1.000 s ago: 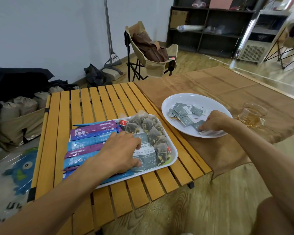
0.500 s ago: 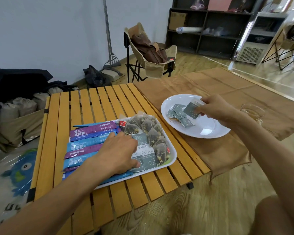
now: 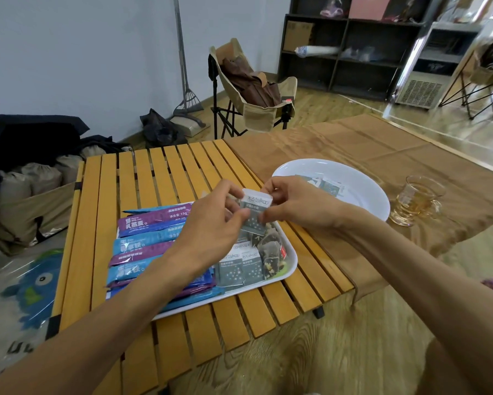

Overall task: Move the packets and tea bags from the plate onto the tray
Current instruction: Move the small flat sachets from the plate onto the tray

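Packet (image 3: pixel 256 208) pinched between left hand (image 3: pixel 211 223) and right hand (image 3: pixel 293 203), above tray (image 3: pixel 292 263).

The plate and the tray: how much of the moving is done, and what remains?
Mostly done: the white tray already holds long blue and purple packets, grey sachets and tea bags. In hand: both hands, left hand and right hand, pinch one grey sachet above the tray. Left: a few sachets on the plate.
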`<state>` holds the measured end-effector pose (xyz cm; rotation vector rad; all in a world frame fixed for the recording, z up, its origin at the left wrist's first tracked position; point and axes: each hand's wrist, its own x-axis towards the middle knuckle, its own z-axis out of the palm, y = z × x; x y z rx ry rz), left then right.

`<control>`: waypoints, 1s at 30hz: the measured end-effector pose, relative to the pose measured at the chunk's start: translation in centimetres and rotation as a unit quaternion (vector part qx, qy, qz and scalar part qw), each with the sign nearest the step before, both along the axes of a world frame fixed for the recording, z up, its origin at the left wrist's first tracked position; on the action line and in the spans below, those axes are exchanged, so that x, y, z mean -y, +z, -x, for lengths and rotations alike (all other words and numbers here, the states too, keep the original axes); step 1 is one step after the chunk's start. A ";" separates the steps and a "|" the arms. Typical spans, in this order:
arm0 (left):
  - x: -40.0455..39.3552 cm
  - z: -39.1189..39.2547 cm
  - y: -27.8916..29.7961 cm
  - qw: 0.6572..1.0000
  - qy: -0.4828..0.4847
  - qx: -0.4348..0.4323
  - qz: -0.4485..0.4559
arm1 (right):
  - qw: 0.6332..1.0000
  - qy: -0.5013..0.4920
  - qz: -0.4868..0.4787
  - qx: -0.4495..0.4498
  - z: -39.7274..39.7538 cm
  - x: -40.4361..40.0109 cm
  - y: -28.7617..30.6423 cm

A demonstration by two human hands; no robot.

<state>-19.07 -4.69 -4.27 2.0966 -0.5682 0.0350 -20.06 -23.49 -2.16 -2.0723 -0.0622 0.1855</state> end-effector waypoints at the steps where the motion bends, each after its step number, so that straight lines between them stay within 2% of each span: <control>1: -0.1 0.0 0.0 1.000 -0.004 -0.006 0.004 | 1.000 0.005 0.000 -0.007 0.0 0.1 0.0; 5: -0.4 -0.2 0.1 1.000 -0.014 0.012 -0.024 | 0.998 0.040 0.002 -0.054 0.1 0.9 0.0; 7: -0.7 -0.2 -0.2 0.999 -0.009 0.008 -0.037 | 0.999 0.010 0.013 -0.046 -0.3 1.9 -0.1; 9: -1.1 -0.4 -0.6 0.999 0.005 -0.008 -0.052 | 0.996 -0.084 0.028 -0.009 -1.3 3.8 -0.7; 12: -1.6 -0.5 -1.2 0.995 0.009 -0.046 -0.083 | 0.966 -0.245 0.083 0.027 -3.1 7.7 -2.4; 16: -1.6 -0.2 -1.9 0.990 -0.006 -0.087 -0.112 | 0.927 -0.350 0.136 0.009 -3.7 11.3 -4.8; 22: -1.0 0.3 -3.1 0.982 -0.019 -0.065 -0.179 | 0.915 -0.317 0.242 -0.064 -4.4 11.3 -6.2; 26: -0.9 0.4 -3.5 0.966 -0.023 0.014 -0.258 | 0.911 -0.263 0.303 -0.093 -5.0 10.0 -6.1; 30: -0.7 0.6 -4.2 0.957 -0.040 0.042 -0.285 | 0.908 -0.273 0.298 -0.110 -5.3 10.1 -5.9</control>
